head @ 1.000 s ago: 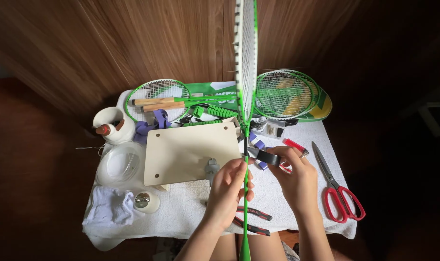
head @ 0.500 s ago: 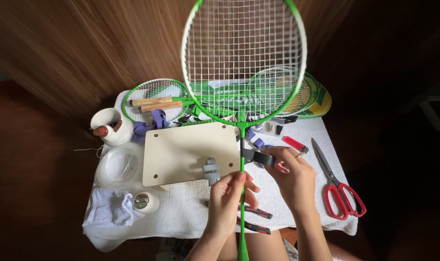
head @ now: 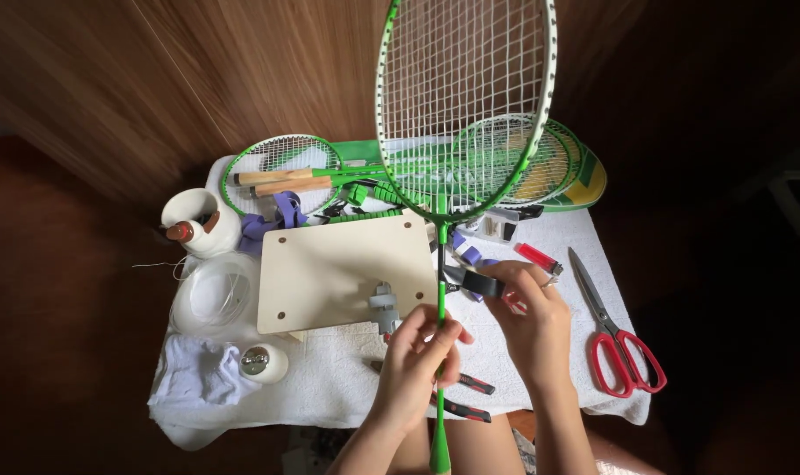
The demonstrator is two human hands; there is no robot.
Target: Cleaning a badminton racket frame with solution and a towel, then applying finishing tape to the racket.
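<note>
My left hand [head: 417, 359] grips the thin green shaft of a badminton racket [head: 441, 290], which stands upright in front of me. Its strung green-and-white head [head: 467, 97] faces the camera above the table. My right hand [head: 527, 317] is just right of the shaft and pinches a small black clip-like tool [head: 475, 282] that touches the shaft. The racket's green handle [head: 439, 449] runs down between my knees.
A small table under a white cloth [head: 329, 387] carries a pale wooden board [head: 343, 268], red-handled scissors [head: 618, 339], more green rackets [head: 303, 171], a white cup [head: 197, 224], a clear bowl [head: 211, 295], a red lighter [head: 539, 258] and small tools [head: 466, 396].
The racket has spun about its shaft: edge-on a second ago, its strung face now looks at the camera. Both hands stay at the shaft.
</note>
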